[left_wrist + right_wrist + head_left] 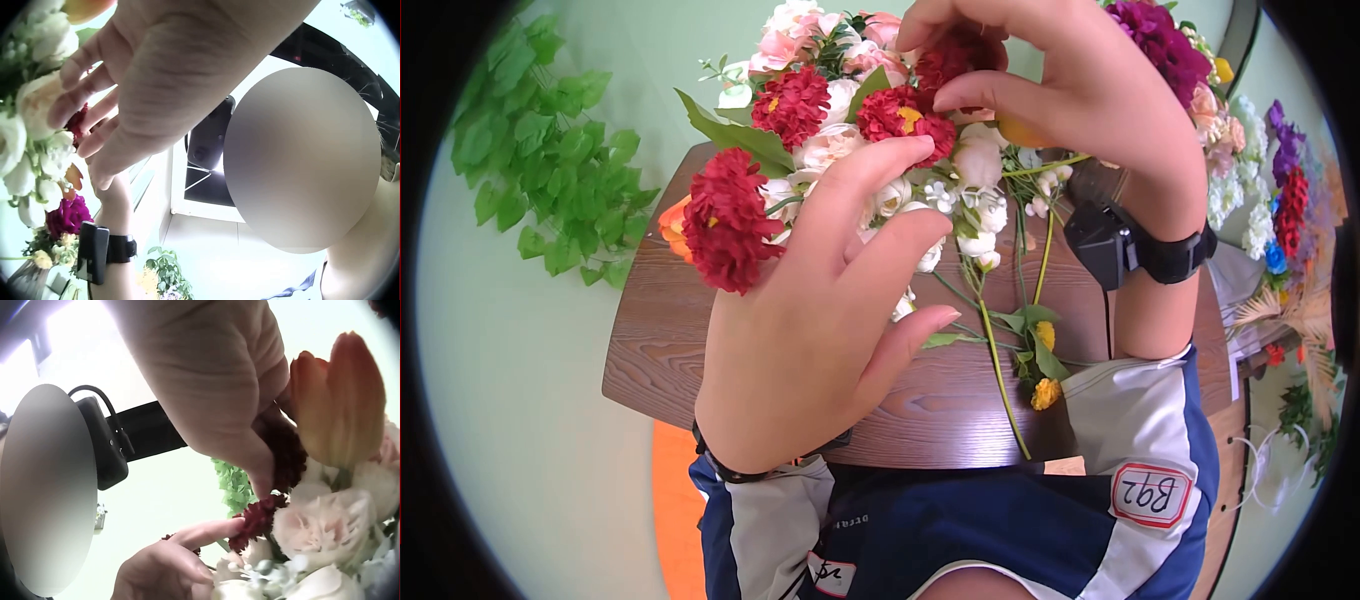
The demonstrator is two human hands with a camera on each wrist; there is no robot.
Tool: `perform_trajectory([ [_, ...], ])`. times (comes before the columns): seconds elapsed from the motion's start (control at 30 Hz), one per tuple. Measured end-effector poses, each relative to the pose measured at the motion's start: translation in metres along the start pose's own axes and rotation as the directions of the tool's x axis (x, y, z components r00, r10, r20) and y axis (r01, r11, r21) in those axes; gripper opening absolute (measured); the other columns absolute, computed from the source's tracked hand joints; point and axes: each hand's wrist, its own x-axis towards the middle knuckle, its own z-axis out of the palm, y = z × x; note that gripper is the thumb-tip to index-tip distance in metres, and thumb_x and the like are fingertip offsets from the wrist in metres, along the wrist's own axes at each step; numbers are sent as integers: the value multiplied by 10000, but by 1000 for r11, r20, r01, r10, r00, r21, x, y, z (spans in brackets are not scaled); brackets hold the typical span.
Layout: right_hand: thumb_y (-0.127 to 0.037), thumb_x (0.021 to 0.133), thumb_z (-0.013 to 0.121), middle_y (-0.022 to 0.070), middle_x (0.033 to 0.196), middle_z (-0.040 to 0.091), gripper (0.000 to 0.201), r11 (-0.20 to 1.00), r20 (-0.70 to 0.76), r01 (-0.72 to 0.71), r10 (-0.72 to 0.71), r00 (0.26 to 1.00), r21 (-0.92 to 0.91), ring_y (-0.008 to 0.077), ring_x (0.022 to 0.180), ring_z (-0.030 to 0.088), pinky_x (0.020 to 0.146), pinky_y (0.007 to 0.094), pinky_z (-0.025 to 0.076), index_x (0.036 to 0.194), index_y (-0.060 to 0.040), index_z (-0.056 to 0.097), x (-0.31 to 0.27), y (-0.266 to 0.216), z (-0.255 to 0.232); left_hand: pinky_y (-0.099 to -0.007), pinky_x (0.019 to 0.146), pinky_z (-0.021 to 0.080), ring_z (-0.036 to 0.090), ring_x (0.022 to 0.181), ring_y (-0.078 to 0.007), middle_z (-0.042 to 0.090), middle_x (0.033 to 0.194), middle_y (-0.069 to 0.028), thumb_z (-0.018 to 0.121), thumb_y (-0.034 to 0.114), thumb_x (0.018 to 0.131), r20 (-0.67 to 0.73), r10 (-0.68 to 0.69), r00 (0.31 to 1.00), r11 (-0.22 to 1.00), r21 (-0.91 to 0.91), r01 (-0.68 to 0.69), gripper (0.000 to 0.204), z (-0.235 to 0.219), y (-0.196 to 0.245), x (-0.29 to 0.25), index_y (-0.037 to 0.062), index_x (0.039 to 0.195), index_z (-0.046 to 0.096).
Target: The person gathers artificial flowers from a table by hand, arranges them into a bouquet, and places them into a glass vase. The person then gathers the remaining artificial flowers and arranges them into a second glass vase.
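A mixed bouquet of white and pink flowers (830,150) stands over the far part of the table. My right hand (1070,85) reaches in from the upper right, its thumb and fingers curled round a dark red flower (960,55) that they partly cover. Just below it, another red flower (905,118) with a yellow centre meets the index fingertip of my left hand (795,330). The fingers of that hand are spread and loosely extended. Two more red blooms, one upper left (790,105) and one lower left (730,220), face outward. An orange tulip (340,400) rises beside the right hand in the right wrist view.
Green stems with small yellow flowers (1046,393) lie on the dark wooden table (940,410). A leafy green vine (550,150) hangs on the left wall. More arrangements, including a purple flower (1160,50), stand to the right.
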Motion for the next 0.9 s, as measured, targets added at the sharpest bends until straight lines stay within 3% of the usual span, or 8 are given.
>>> perform_trajectory([
  [0.27, -21, 765, 643, 89, 862, 656, 206, 982, 115, 16, -38, 993, 187, 130, 731, 609, 671, 245, 495, 965, 15, 613, 1, 24, -3, -241, 539, 433, 527, 655, -158, 492, 1215, -102, 726, 120, 605, 115, -39, 993, 999, 26, 37, 388, -8, 4, -1, 74, 965, 588],
  [0.37, -32, 778, 640, 79, 876, 656, 214, 946, 230, -219, 163, 959, 241, 108, 736, 597, 676, 232, 487, 982, 22, 611, 7, 38, -3, -267, 555, 451, 539, 660, -176, 496, 1200, -130, 728, 144, 620, 225, -95, 970, 995, 16, 94, 395, -15, 9, -5, 54, 974, 580],
  [0.47, -36, 794, 630, 72, 879, 651, 219, 848, 305, -104, -71, 950, 520, 93, 736, 586, 651, 218, 479, 1000, 33, 606, 12, 60, -1, -282, 548, 461, 559, 656, -196, 507, 1175, -154, 725, 170, 642, 375, 48, 926, 994, -108, -8, 390, -27, 5, -14, 26, 972, 574],
  [0.53, -33, 804, 620, 68, 877, 643, 213, 831, 505, -324, 61, 861, 452, 87, 732, 580, 634, 207, 473, 1002, 45, 600, 15, 59, -9, -291, 531, 465, 574, 637, -212, 581, 1004, -166, 729, 203, 660, 326, 144, 934, 987, -115, -112, 401, -33, 6, -22, -11, 960, 569],
  [0.73, -35, 796, 634, 74, 857, 639, 212, 784, 442, -305, 44, 896, 540, 72, 717, 581, 583, 184, 465, 987, 48, 598, 18, 37, -7, -244, 477, 408, 554, 580, -175, 585, 681, -125, 709, 176, 723, 256, 209, 944, 972, -164, -170, 352, -73, -1, -36, -43, 955, 561],
  [0.8, -36, 792, 639, 80, 859, 641, 215, 750, 392, -356, 140, 909, 557, 70, 716, 584, 566, 181, 464, 986, 46, 599, 18, 37, -5, -210, 495, 367, 509, 573, -130, 593, 735, -104, 670, 107, 739, -137, 212, 968, 955, -182, -235, 311, -72, -6, -39, -36, 989, 550],
  [0.83, -39, 791, 639, 83, 857, 643, 213, 782, 329, -282, 105, 939, 556, 69, 707, 587, 551, 178, 469, 984, 45, 601, 19, 44, -2, -210, 495, 367, 509, 573, -130, 593, 735, -104, 670, 107, 739, -140, 213, 967, 955, -181, -236, 311, -66, -5, -39, -36, 989, 550],
  [0.9, -43, 792, 637, 82, 842, 652, 214, 818, 296, -276, 137, 945, 504, 61, 653, 588, 521, 172, 483, 986, 43, 606, 17, 51, -7, -197, 539, 353, 478, 616, -111, 590, 836, -100, 645, 36, 701, -580, -83, 811, 990, -144, -2, 354, -49, 0, -36, -39, 1029, 535],
])
